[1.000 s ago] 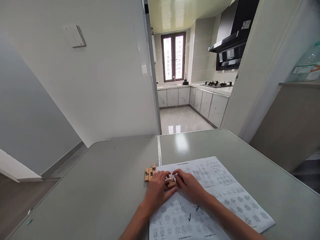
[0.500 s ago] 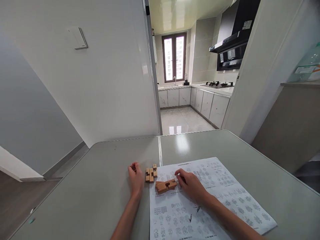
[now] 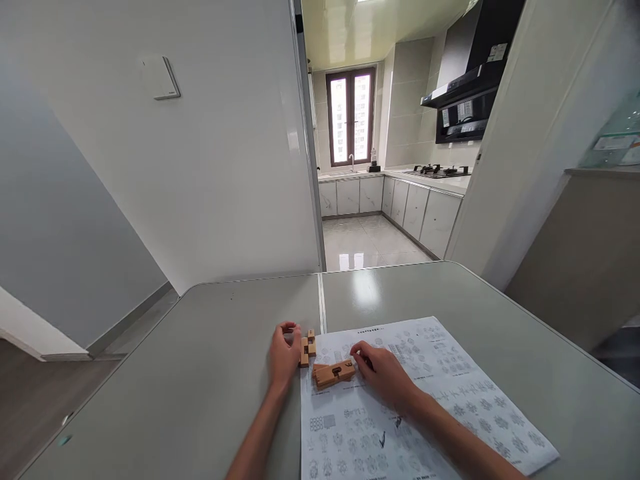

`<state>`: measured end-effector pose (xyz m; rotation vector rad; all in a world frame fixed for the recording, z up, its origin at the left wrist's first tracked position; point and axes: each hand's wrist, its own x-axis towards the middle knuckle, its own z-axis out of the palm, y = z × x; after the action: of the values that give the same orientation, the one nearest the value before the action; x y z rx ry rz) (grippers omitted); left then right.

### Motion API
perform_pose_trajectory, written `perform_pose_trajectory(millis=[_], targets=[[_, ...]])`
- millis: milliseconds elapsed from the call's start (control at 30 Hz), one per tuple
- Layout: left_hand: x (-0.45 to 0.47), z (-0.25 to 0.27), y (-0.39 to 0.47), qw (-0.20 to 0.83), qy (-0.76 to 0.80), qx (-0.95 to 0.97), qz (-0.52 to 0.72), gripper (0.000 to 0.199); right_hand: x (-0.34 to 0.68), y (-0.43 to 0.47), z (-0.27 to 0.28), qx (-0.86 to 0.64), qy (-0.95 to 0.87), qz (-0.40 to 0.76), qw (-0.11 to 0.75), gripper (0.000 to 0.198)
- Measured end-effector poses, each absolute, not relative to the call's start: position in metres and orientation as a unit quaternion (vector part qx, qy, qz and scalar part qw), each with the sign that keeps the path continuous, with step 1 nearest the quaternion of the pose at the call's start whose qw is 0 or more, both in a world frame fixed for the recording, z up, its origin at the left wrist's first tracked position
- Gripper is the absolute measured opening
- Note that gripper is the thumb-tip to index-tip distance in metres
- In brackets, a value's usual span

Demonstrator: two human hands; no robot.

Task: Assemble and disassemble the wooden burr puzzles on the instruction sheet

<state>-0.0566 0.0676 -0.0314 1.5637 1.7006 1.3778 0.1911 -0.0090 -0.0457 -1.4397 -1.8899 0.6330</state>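
My left hand (image 3: 285,351) rests on the table with its fingers curled against the left side of a small cluster of notched wooden puzzle pieces (image 3: 305,351), hiding part of it. Whether the fingers grip a piece cannot be seen. Just to the right, more notched wooden bars (image 3: 335,374) lie stacked on a printed sheet (image 3: 350,407); the top bar has a dark mark and a cut-out. My right hand (image 3: 383,370) lies on the sheet beside the right end of these bars. Its fingers are bent, thumb and forefinger close together, with nothing visible between them.
The sheet carries rows of small diagrams and covers the right-centre of the grey-green table (image 3: 200,373). A seam (image 3: 321,303) runs across the tabletop. A small greenish object (image 3: 65,440) is at the left edge. Beyond the table, a doorway opens onto a kitchen.
My left hand has moved right, up to the wooden cluster, and now covers its left part. My right hand and the stacked bars stay about where they were.
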Motion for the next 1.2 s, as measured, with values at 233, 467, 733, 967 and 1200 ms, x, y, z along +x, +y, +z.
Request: perform_pose_trajectory(millis=[233, 467, 733, 967, 1200], targets=[[-0.052, -0.034, 0.064, 0.159, 0.552, 0.716, 0.396, 0.04, 0.189, -0.01, -0.042, -0.556, -0.722, 0.239, 0.335, 0.027], [-0.055, -0.041, 0.066, 0.152, 0.518, 0.771, 0.339, 0.042, 0.189, -0.009, -0.043, -0.554, -0.725, 0.242, 0.33, 0.027], [-0.054, -0.041, 0.068, 0.134, 0.524, 0.771, 0.337, 0.028, 0.189, -0.006, -0.05, -0.558, -0.724, 0.241, 0.326, 0.027], [-0.053, -0.039, 0.063, 0.1, 0.53, 0.778, 0.321, 0.044, 0.188, -0.009, -0.044, -0.555, -0.724, 0.251, 0.323, 0.029], [-0.053, -0.034, 0.061, 0.053, 0.594, 0.749, 0.289, 0.034, 0.188, -0.009, -0.045, -0.555, -0.727, 0.24, 0.324, 0.027]])
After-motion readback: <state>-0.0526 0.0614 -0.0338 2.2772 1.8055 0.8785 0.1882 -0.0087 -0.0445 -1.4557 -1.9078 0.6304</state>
